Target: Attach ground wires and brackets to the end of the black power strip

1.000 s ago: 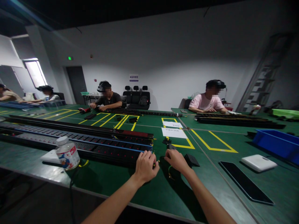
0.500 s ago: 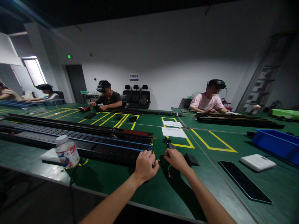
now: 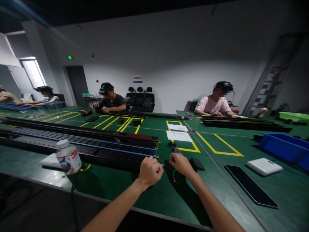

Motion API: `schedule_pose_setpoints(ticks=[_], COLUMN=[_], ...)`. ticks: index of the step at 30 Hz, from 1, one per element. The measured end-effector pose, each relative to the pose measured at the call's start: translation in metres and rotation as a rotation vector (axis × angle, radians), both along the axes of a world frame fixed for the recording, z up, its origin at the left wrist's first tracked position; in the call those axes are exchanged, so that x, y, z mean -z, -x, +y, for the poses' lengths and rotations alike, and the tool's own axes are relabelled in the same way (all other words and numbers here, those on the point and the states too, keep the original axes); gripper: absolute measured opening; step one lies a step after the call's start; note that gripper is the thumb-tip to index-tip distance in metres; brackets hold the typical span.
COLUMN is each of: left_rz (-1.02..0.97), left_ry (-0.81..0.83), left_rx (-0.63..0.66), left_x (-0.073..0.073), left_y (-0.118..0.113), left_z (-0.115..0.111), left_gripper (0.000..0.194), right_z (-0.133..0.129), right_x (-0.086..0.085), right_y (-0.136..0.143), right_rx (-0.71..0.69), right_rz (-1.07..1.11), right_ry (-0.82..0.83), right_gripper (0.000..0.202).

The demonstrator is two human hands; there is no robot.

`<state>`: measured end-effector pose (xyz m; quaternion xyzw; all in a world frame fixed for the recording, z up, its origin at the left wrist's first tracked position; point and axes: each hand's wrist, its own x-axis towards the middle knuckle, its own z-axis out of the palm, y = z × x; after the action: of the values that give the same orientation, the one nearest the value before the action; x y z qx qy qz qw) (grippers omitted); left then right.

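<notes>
Black strip ends sit just beyond the left fingers: left hand (image 3: 150,171) curled, fingertips narrow, by the near corner of the black strips (image 3: 120,157). A small yellow tip (image 3: 163,165) shows beside its thumb; cannot tell if it is gripped. Right hand (image 3: 181,164) also curled, fingers bunched and facing the left ones across a gap; contents hidden, cannot tell.

Progress, as far as visible: strips laid side by side, left of and beyond the left fingers, wiring exposed at their ends. Loose and separate from the strips: black bracket (image 3: 172,144) beyond the right fingers, black block (image 3: 197,163) beside the right wrist, thin green-yellow wire (image 3: 174,176) on the near side of the right fingers. Whether any connection at the strip end is finished or left open: cannot tell, knuckles cover it.

In the way: left hand hides the strip corner; clear bottle (image 3: 69,160) stands before the strips, well left of the fingers; block crowds the right wrist.

Further out: paper sheet (image 3: 180,136) beyond the right fingers, phone (image 3: 251,186), white case (image 3: 264,166) and blue bin (image 3: 285,148) well to their right, all on the green table (image 3: 120,190). Two co-workers, one in a dark shirt (image 3: 117,101), one in a pink shirt (image 3: 211,104), sit across.
</notes>
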<state>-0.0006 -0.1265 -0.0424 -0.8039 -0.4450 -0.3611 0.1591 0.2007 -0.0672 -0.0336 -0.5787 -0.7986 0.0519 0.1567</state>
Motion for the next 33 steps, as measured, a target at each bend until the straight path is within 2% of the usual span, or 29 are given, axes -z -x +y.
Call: schedule_pose_setpoints(ticks=[6,33], left_rz=[-0.019,-0.024], left_ry=[-0.053,-0.078], left_rx=[0.011,0.026], left_x=[0.0019,0.0022], left_y=[0.0000,0.0002], left_z=[0.0020,0.0026], left_gripper=[0.032,0.032], right_z=[0.0008,0.0012], right_x=[0.0005,0.0018], right_y=[-0.0001,-0.0011], right_rx=[0.004,0.002], right_rz=[-0.007,0.007], right_ry=[0.015,0.025], right_gripper=[0.003,0.002])
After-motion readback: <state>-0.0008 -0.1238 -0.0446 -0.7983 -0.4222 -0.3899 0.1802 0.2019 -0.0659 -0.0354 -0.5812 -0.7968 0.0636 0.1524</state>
